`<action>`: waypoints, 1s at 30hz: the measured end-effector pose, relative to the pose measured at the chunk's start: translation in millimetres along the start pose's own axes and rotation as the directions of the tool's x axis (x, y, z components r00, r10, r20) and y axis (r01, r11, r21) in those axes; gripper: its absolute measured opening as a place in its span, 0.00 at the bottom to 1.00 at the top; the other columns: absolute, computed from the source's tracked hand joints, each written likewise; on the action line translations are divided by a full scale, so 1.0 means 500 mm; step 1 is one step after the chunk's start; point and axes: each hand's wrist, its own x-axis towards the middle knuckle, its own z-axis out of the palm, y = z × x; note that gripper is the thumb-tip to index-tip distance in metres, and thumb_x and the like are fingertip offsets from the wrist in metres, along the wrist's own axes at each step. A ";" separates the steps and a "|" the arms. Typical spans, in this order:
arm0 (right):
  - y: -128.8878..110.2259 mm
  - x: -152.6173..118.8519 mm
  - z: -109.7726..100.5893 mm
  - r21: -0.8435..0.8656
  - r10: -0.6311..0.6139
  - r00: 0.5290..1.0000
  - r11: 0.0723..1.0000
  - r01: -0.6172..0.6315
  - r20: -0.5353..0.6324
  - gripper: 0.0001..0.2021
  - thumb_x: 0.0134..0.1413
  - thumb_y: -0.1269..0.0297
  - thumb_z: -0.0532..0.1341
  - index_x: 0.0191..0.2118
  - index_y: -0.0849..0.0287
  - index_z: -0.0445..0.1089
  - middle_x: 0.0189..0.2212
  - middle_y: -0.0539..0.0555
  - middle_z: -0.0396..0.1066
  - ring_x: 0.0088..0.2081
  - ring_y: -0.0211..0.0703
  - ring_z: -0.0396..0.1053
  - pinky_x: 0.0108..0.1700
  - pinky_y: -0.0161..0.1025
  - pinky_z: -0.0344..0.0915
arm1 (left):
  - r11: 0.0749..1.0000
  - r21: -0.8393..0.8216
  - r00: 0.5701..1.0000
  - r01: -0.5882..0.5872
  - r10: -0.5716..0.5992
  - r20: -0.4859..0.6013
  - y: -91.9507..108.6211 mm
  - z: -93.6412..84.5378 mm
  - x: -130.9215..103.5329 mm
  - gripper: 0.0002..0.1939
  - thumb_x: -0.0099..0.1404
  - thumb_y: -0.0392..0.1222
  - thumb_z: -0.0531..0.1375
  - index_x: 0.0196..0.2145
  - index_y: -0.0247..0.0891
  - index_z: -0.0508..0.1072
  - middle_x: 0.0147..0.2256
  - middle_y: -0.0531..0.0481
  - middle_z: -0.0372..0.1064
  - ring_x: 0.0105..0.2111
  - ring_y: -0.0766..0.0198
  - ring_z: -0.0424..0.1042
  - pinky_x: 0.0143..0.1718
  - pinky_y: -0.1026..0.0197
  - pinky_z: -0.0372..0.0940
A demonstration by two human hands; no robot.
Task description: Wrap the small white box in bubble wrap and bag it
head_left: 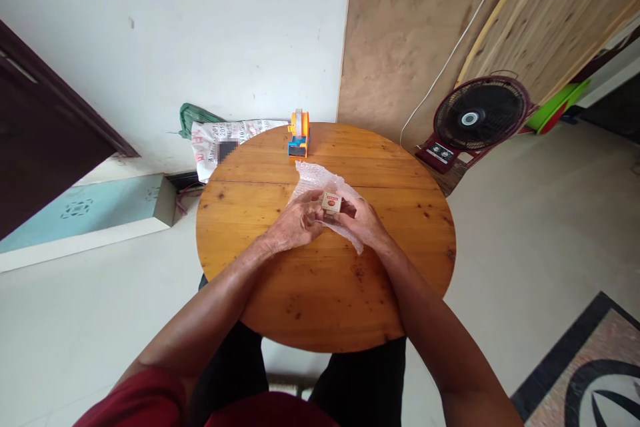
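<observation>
A small cardboard box [331,203] with red print on its face is held between my two hands, over the middle of the table. My left hand [300,219] grips its left side, fingers curled against it. From the right, my right hand [364,219] closes on the opposite side with thumb and fingers. Beneath the box and hands lies a crumpled sheet of clear bubble wrap [320,179], its corners sticking out behind and in front to the right. The box's underside is hidden.
An orange and blue tape dispenser [299,135] stands near the far edge of the round wooden table [320,300]. Behind the table's left edge is a white printed sack [203,147]. A dark red fan [475,117] stands on the right by the wall.
</observation>
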 end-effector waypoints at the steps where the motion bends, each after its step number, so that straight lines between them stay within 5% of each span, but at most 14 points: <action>1: 0.003 0.001 -0.001 -0.003 -0.017 1.000 1.000 0.017 0.017 0.23 0.47 0.64 0.67 0.52 0.55 0.71 0.44 0.55 0.77 0.45 0.52 0.74 0.50 0.48 0.68 | 1.000 0.000 1.000 0.000 0.000 -0.004 -0.003 0.001 0.000 0.06 0.51 0.28 0.59 0.26 0.37 0.70 0.58 0.42 0.63 0.53 0.53 0.69 0.47 0.55 0.70; 8: -0.012 -0.005 -0.013 0.059 -0.049 0.996 0.997 0.045 0.074 0.25 0.51 0.59 0.65 0.56 0.56 0.68 0.49 0.57 0.75 0.47 0.50 0.74 0.51 0.46 0.69 | 0.991 -0.129 0.997 -0.029 0.019 -0.077 -0.020 0.012 0.010 0.02 0.58 0.36 0.61 0.30 0.36 0.71 0.52 0.40 0.69 0.48 0.57 0.72 0.49 0.56 0.68; 15: -0.054 -0.021 -0.053 0.131 -0.039 0.997 0.991 0.030 0.064 0.21 0.56 0.48 0.60 0.50 0.55 0.72 0.53 0.55 0.72 0.56 0.51 0.68 0.57 0.47 0.64 | 0.980 -0.175 0.974 0.089 -0.122 -0.189 -0.044 0.029 0.030 0.09 0.61 0.46 0.61 0.31 0.36 0.72 0.49 0.42 0.73 0.46 0.57 0.73 0.48 0.55 0.67; 18: -0.053 -0.023 -0.051 0.139 0.006 0.991 0.990 -0.024 0.130 0.23 0.48 0.53 0.67 0.50 0.56 0.71 0.49 0.56 0.74 0.50 0.51 0.72 0.50 0.45 0.68 | 0.976 -0.201 0.968 0.085 -0.129 -0.215 -0.056 0.036 0.037 0.11 0.61 0.48 0.61 0.30 0.36 0.72 0.49 0.40 0.73 0.46 0.56 0.73 0.47 0.55 0.68; 23: -0.038 -0.013 -0.031 -0.045 -0.071 0.996 0.997 0.069 -0.047 0.17 0.49 0.57 0.62 0.44 0.58 0.74 0.46 0.54 0.75 0.42 0.48 0.72 0.44 0.42 0.67 | 0.977 -0.183 0.964 0.110 -0.149 -0.220 -0.057 0.038 0.044 0.14 0.59 0.50 0.62 0.35 0.35 0.75 0.46 0.41 0.75 0.44 0.56 0.73 0.47 0.53 0.67; 30: -0.042 -0.013 -0.028 -0.049 -0.023 0.997 0.999 0.020 -0.073 0.17 0.49 0.58 0.60 0.43 0.60 0.75 0.30 0.49 0.72 0.31 0.41 0.67 0.34 0.36 0.63 | 0.968 -0.232 0.968 0.096 -0.145 -0.206 -0.057 0.035 0.050 0.15 0.58 0.52 0.63 0.32 0.36 0.74 0.43 0.43 0.74 0.40 0.59 0.71 0.43 0.57 0.67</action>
